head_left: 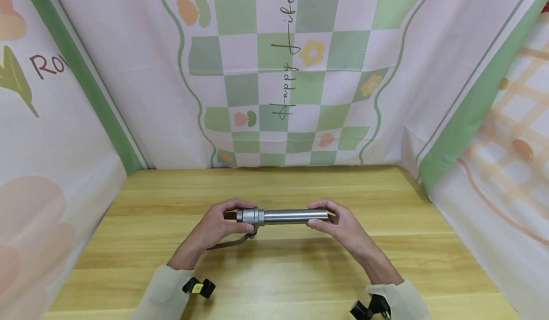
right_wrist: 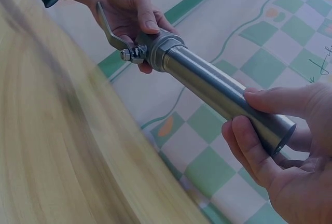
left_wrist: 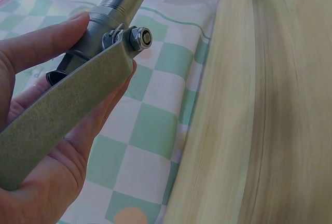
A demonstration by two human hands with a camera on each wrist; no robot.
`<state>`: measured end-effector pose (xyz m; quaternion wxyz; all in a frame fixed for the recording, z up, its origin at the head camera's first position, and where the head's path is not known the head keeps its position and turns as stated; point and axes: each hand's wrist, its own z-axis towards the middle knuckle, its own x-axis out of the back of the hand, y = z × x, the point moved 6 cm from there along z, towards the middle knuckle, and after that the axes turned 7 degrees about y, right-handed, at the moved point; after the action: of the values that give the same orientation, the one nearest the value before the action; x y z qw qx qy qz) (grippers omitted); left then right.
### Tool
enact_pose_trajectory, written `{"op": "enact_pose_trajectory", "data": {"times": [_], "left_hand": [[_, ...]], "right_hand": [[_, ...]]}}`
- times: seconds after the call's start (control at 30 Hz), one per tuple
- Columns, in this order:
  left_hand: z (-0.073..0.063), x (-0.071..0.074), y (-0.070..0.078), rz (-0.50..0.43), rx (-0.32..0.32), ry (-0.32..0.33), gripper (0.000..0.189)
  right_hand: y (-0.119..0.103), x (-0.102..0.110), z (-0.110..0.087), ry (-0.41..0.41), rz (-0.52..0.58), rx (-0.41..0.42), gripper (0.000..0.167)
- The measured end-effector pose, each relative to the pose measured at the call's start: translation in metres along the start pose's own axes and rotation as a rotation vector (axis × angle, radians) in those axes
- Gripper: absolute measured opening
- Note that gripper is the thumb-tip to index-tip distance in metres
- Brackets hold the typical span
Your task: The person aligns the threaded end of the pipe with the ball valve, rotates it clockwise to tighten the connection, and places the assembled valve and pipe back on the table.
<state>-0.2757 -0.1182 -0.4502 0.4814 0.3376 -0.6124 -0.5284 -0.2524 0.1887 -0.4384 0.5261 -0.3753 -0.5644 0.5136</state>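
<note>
A steel ball valve [head_left: 249, 216] with a flat lever handle [head_left: 229, 243] is joined end to end with a smooth metal pipe [head_left: 289, 216]. Both are held level above the table in the head view. My left hand [head_left: 214, 224] grips the valve body, thumb on the near side and fingers behind. In the left wrist view the lever [left_wrist: 72, 105] runs back across the palm from its nut [left_wrist: 141, 38]. My right hand [head_left: 340, 224] holds the pipe's free end between thumb and fingers. The open pipe end [right_wrist: 282, 140] shows in the right wrist view.
The wooden table [head_left: 291, 272] lies beneath both hands. A checkered cloth [head_left: 279, 86] hangs behind its far edge, with printed cloths at the left [head_left: 43, 143] and right [head_left: 506, 134]. Each wrist wears a small black camera, at the left [head_left: 199, 287] and right [head_left: 371, 306].
</note>
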Motion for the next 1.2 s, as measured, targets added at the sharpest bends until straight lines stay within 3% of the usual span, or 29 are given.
{"op": "enact_pose_trajectory", "data": {"times": [1.2], "left_hand": [[0.0000, -0.0001, -0.0003, 0.008, -0.008, -0.003, 0.046]], "right_hand": [[0.0023, 0.0044, -0.0003, 0.036, -0.052, -0.019, 0.034]]}}
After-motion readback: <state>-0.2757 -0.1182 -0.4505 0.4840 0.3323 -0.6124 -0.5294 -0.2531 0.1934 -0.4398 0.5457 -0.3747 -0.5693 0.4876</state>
